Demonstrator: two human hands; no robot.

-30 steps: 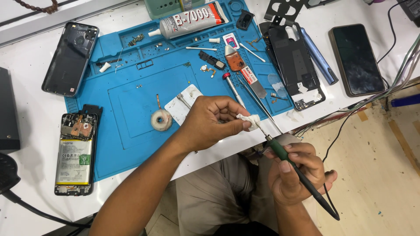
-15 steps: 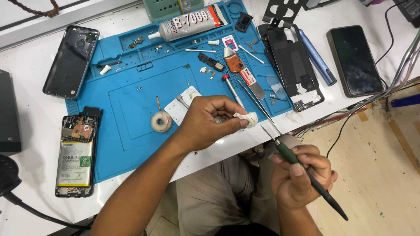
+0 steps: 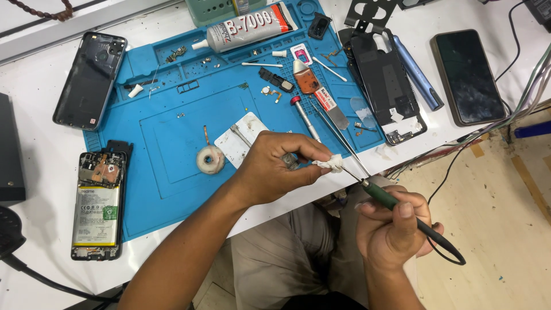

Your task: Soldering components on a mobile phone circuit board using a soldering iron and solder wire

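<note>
Blue silicone work mat on a white bench top. White crumpled wad pinched in my left hand. Dark green, black-tailed soldering iron in my right hand. Silver-grey glue tube with white nozzle. Opened phone with white-and-green battery. Red-capped steel screwdriver. Light blue pen-shaped tool. Black glossy phone.

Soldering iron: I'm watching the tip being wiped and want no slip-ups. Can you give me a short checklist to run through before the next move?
1. Right hand grips the soldering iron firmly by its handle: ok.
2. Left hand pinches the white wad at the tip: ok.
3. Left fingers clear of bare metal: cannot tell.
4. Tip clean: cannot tell, wad hides it.
5. Iron's cord hangs free of the table: ok.
6. Opened phone lies away from the iron: ok.
</note>
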